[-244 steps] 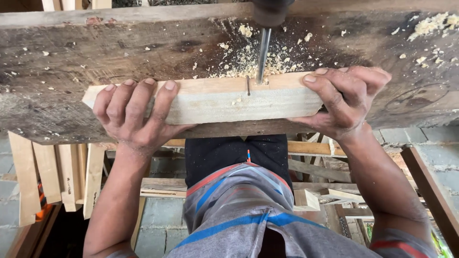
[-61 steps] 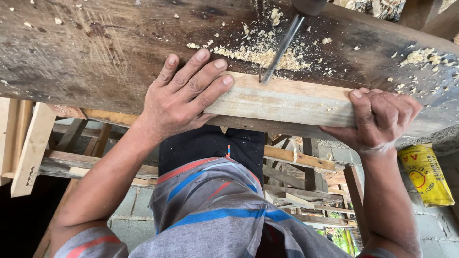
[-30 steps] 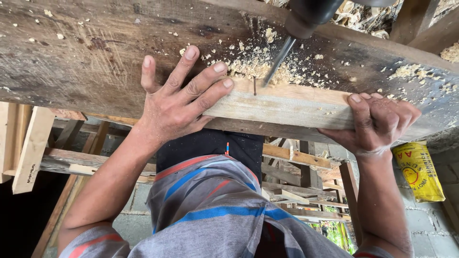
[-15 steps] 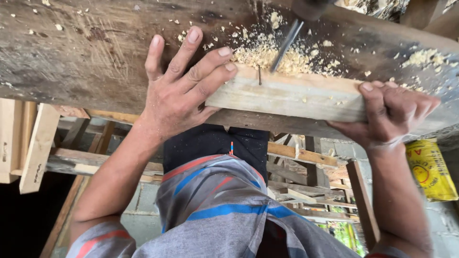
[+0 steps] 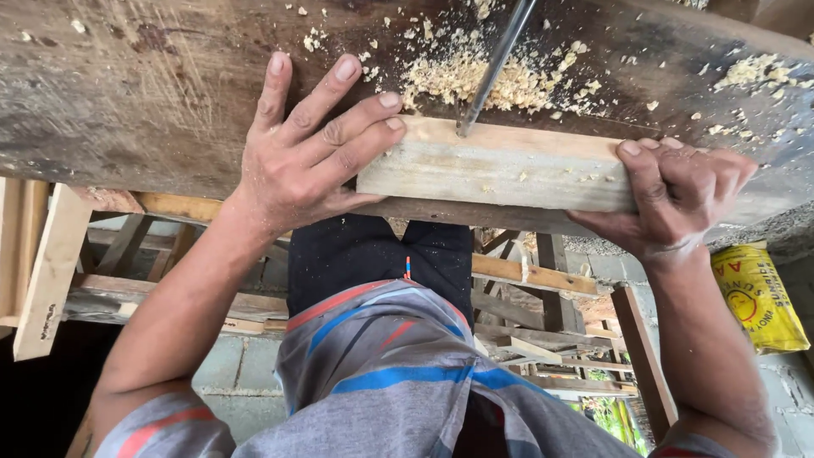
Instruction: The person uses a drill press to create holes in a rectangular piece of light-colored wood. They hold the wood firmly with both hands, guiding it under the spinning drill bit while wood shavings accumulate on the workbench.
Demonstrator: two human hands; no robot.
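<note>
Wood block (image 5: 500, 174) — left hand (image 5: 297, 161) splayed flat; right hand (image 5: 678, 191) gripping

This is a rough woodworking shop, open to the outdoors. A heavy, dark, weathered bench (image 5: 127, 102) runs across the far side, scarred and dusted with a heap of pale wood chips (image 5: 475, 76) around a metal drill bit (image 5: 492, 72) that comes down from above. A light plank (image 5: 500, 174) lies along the bench's near edge. Under the bench, cut boards (image 5: 42, 263) lean at the left and more offcuts and slats (image 5: 526, 280) are stacked at the right. The floor is grey paving blocks (image 5: 229, 373). A yellow sack (image 5: 759, 297) lies at the far right, near green plants (image 5: 610, 416).
</note>
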